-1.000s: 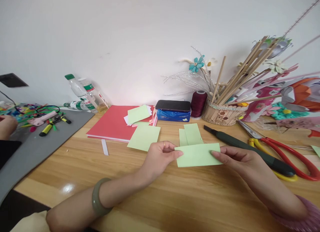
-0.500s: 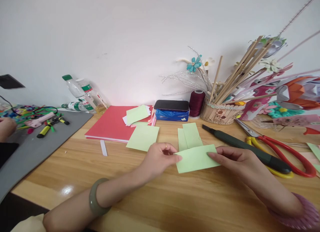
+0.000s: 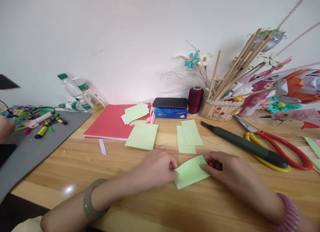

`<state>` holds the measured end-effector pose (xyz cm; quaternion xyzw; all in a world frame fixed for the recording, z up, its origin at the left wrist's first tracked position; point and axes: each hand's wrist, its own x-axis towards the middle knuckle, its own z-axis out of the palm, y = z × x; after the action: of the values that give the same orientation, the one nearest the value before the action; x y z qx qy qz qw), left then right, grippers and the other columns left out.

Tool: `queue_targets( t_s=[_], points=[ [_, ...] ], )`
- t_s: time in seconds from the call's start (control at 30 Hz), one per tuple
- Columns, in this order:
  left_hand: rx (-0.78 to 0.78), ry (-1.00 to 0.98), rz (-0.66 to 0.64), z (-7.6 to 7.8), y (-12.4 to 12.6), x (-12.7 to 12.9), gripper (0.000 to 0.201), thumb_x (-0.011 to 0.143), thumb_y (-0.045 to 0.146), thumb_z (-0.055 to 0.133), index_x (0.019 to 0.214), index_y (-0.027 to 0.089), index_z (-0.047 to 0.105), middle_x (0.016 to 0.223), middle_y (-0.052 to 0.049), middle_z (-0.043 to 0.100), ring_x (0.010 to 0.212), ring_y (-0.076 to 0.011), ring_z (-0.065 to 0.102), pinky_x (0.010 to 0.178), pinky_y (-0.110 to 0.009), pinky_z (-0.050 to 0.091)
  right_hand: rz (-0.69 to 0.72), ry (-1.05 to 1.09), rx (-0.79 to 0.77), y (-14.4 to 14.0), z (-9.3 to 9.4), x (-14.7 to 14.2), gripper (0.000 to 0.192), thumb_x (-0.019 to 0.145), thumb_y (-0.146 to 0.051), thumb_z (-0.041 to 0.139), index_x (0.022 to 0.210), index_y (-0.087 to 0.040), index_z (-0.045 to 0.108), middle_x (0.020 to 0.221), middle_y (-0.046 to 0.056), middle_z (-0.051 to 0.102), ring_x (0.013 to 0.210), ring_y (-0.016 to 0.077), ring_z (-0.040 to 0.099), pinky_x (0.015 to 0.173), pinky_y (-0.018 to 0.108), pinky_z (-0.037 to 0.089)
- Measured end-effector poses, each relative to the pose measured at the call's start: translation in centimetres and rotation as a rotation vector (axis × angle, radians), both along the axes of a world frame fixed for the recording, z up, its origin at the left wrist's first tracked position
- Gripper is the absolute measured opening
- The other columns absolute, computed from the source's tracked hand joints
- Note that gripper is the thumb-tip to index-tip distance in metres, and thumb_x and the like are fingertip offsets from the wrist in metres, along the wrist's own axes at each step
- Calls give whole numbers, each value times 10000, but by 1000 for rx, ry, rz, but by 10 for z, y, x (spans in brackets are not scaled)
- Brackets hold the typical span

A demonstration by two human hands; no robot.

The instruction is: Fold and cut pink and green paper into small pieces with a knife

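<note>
Left hand [image 3: 157,165] and right hand [image 3: 225,167] both pinched shut on 1 light green paper slip [image 3: 190,171], one at each end, slip tilted and low over the wooden table [image 3: 160,205]. Left fingers curled tight at the slip's left edge; right fingertips [image 3: 208,166] closed on its right edge. Just beyond the hands: 2 more green slips [image 3: 188,136], overlapping, flat on the table. Beyond the left hand: a larger green sheet [image 3: 141,136], then a red folder [image 3: 110,122]. Beyond the right hand: dark utility knife [image 3: 243,144]; further right, red-handled scissors [image 3: 280,143]. Jade bangle [image 3: 90,199] on the left wrist.
</note>
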<state>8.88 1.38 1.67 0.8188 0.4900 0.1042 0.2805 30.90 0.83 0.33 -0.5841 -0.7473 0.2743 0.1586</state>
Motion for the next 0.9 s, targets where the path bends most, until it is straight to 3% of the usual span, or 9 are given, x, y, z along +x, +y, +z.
queue_targets(
  t_s=[0.1, 0.17, 0.23, 0.33, 0.4, 0.53, 0.9],
  points=[
    [54, 48, -22, 4, 0, -2, 60, 674, 164, 606, 674, 202, 560, 735, 1, 579, 777, -192, 516, 762, -309, 390, -10, -40, 56, -1, -3, 0, 131, 766, -336, 515, 730, -231, 584, 627, -9, 588, 551, 150, 515, 507, 290, 362],
    [75, 40, -45, 8, 0, -4, 172, 690, 159, 609, 852, 189, 558, 966, -40, 552, 944, -211, 484, 787, -304, 399, -9, -43, 98, -1, -4, 1, 112, 765, -329, 519, 786, -228, 565, 666, -4, 587, 571, 149, 521, 515, 287, 381],
    [85, 25, -148, 10, 1, -6, 258, 716, 108, 579, 961, 182, 546, 1071, -54, 521, 1011, -205, 444, 853, -309, 380, 0, -35, 141, 0, -4, 1, 167, 760, -331, 526, 883, -222, 560, 752, 15, 596, 621, 159, 538, 559, 301, 416],
    [81, 21, -311, 11, 3, -6, 303, 755, 53, 534, 1012, 206, 585, 1078, -32, 566, 1012, -210, 415, 886, -323, 346, 69, -11, 191, 1, -4, 2, 261, 779, -333, 506, 1002, -218, 575, 928, 58, 601, 767, 193, 572, 681, 350, 454],
    [71, 25, -351, 10, 5, -6, 321, 775, 54, 522, 1027, 229, 615, 1056, -17, 598, 992, -213, 416, 859, -321, 346, 129, 0, 205, 1, -3, 3, 247, 808, -337, 480, 983, -223, 610, 961, 65, 602, 841, 207, 577, 734, 371, 457],
    [85, 29, -371, 8, 8, -6, 319, 794, 93, 530, 1055, 242, 635, 1040, -17, 610, 978, -212, 423, 838, -310, 346, 153, -2, 199, 2, -6, 5, 251, 836, -344, 463, 953, -209, 639, 924, 66, 613, 841, 207, 583, 739, 377, 464],
    [42, 11, -386, 9, 13, -9, 345, 809, 96, 519, 1120, 236, 569, 1111, -10, 597, 984, -209, 423, 859, -322, 321, 182, 5, 194, 5, -8, 6, 283, 855, -332, 463, 1083, -222, 589, 1038, 74, 617, 912, 202, 583, 797, 375, 467]
  ],
)
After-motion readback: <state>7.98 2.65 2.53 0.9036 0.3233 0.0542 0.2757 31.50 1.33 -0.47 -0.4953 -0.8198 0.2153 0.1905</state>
